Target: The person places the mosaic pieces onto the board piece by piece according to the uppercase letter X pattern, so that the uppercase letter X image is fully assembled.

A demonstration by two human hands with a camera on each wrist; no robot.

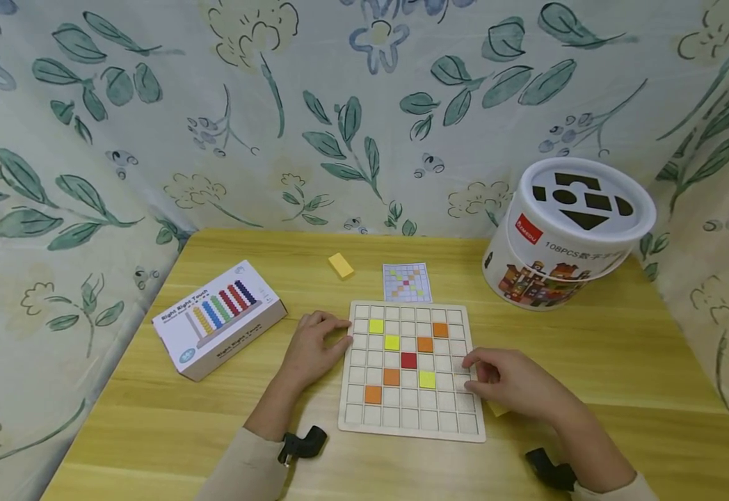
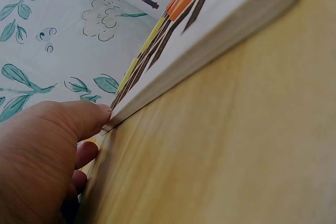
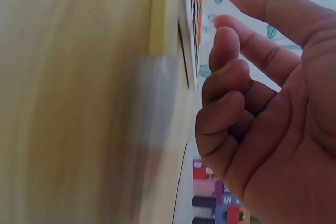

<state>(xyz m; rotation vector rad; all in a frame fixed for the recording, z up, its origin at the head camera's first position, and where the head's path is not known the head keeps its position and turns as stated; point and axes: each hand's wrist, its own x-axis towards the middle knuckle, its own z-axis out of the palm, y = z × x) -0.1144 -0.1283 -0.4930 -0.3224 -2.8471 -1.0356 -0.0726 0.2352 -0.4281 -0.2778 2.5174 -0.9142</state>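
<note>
A pale wooden grid board [image 1: 405,415] lies on the table with coloured squares in its cells. The red square [image 1: 408,360] sits near the middle, with yellow squares [image 1: 391,342] and orange squares [image 1: 425,344] on diagonals around it. My left hand [image 1: 316,350] rests at the board's left edge, thumb and a fingertip against the rim. In the left wrist view its thumb [image 2: 86,119] touches the board's corner. Over the right edge hovers my right hand [image 1: 517,383], index finger and thumb apart with nothing between them. A yellow block [image 1: 498,409] lies partly hidden below it.
A printed pattern card [image 1: 406,282] lies just behind the board. Left of it is another yellow block [image 1: 341,266]. A white box [image 1: 220,320] with a bead-rack picture sits at left, and a white lidded bucket [image 1: 565,243] stands at the back right.
</note>
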